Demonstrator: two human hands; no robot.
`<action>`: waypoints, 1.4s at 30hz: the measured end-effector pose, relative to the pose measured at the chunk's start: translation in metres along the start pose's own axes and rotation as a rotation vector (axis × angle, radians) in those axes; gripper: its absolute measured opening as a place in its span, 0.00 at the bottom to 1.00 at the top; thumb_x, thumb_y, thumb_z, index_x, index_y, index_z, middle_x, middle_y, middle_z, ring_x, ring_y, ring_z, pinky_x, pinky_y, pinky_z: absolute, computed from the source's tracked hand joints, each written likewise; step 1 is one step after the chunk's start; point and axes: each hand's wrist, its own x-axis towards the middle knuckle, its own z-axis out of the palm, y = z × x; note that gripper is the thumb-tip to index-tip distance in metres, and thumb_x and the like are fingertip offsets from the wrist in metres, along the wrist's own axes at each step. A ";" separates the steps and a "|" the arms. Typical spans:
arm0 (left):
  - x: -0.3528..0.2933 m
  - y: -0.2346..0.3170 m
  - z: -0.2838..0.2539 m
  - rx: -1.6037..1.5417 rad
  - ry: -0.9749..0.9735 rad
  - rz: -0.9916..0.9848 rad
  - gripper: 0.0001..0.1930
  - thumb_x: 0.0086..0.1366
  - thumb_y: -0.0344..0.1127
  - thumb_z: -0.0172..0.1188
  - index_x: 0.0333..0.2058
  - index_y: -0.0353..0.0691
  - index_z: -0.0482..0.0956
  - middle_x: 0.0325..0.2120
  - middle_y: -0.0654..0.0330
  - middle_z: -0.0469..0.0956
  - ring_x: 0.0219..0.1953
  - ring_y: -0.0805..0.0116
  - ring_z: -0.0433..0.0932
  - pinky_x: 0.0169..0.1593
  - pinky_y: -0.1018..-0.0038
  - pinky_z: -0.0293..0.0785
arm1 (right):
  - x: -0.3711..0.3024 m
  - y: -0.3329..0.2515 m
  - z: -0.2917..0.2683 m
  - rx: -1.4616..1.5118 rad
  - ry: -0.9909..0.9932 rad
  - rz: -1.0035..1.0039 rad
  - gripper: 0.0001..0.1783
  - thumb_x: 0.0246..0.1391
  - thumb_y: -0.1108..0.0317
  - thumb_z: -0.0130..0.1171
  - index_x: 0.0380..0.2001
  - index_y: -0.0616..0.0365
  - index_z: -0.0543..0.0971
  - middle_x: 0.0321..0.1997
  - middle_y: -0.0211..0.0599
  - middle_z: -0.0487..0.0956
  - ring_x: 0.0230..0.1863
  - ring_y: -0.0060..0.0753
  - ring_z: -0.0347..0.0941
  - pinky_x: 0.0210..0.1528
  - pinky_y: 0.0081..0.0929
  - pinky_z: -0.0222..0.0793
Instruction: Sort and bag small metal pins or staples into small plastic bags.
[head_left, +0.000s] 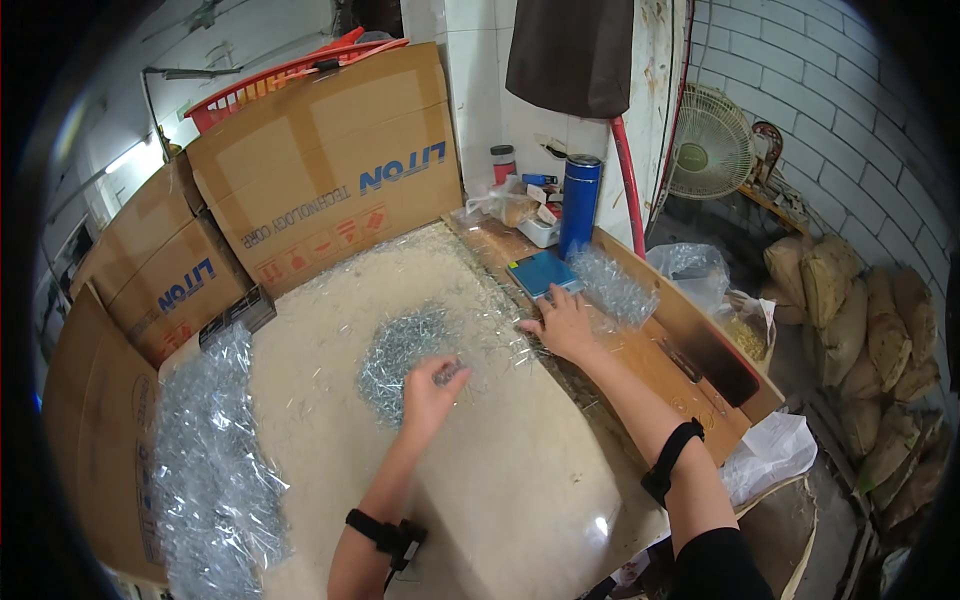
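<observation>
A heap of small, thin, shiny metal pins [395, 365] lies mid-table on the pale tabletop [500, 480]. At the heap's right edge, my left hand [425, 395] is curled closed, with a little bunch of grey pins showing between thumb and fingers. Farther right, my right hand [568, 328] stretches over the table's edge toward a small blue scale [542, 272]. Its fingers are apart, and the tips reach the scale's near edge; whether they touch it I cannot tell. Beside the scale lie clear plastic bags [612, 285].
Clear plastic packets [215, 460] are piled at the left. Cardboard boxes [330, 190] wall the back and left. A blue flask [580, 205] stands behind the scale on a wooden ledge [650, 375]. Sacks [835, 300] and a fan [710, 145] are at the far right.
</observation>
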 end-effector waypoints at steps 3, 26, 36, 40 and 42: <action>0.016 -0.004 0.006 0.037 0.049 -0.043 0.14 0.50 0.33 0.67 0.34 0.30 0.79 0.30 0.52 0.78 0.32 0.59 0.77 0.38 0.71 0.72 | 0.001 0.006 -0.010 -0.069 0.022 -0.038 0.37 0.50 0.38 0.50 0.50 0.59 0.74 0.58 0.54 0.64 0.64 0.52 0.55 0.65 0.52 0.43; 0.081 -0.015 0.039 0.090 0.030 -0.030 0.17 0.50 0.36 0.68 0.36 0.31 0.79 0.32 0.49 0.77 0.36 0.59 0.77 0.43 0.70 0.72 | 0.004 0.043 -0.022 -0.075 0.041 0.132 0.27 0.54 0.48 0.51 0.44 0.61 0.71 0.44 0.37 0.76 0.45 0.38 0.66 0.49 0.42 0.54; 0.108 0.018 0.107 -0.208 -0.026 -0.122 0.19 0.50 0.36 0.68 0.39 0.31 0.79 0.32 0.53 0.79 0.36 0.66 0.77 0.42 0.73 0.72 | -0.030 0.042 -0.101 0.129 0.074 -0.199 0.22 0.54 0.57 0.54 0.49 0.57 0.71 0.52 0.44 0.72 0.53 0.41 0.66 0.52 0.43 0.54; 0.110 0.022 0.114 -0.228 0.044 -0.144 0.17 0.50 0.36 0.69 0.36 0.32 0.78 0.29 0.55 0.79 0.35 0.67 0.76 0.40 0.73 0.71 | -0.135 0.043 -0.214 0.454 0.279 -0.198 0.18 0.52 0.69 0.56 0.47 0.60 0.72 0.50 0.44 0.73 0.50 0.44 0.67 0.51 0.36 0.61; 0.119 0.007 0.120 -0.199 0.020 -0.141 0.17 0.51 0.36 0.69 0.36 0.32 0.78 0.30 0.57 0.78 0.34 0.70 0.74 0.39 0.75 0.70 | -0.207 0.061 -0.211 0.522 0.594 0.056 0.13 0.49 0.80 0.53 0.40 0.64 0.72 0.42 0.45 0.74 0.41 0.38 0.70 0.44 0.31 0.64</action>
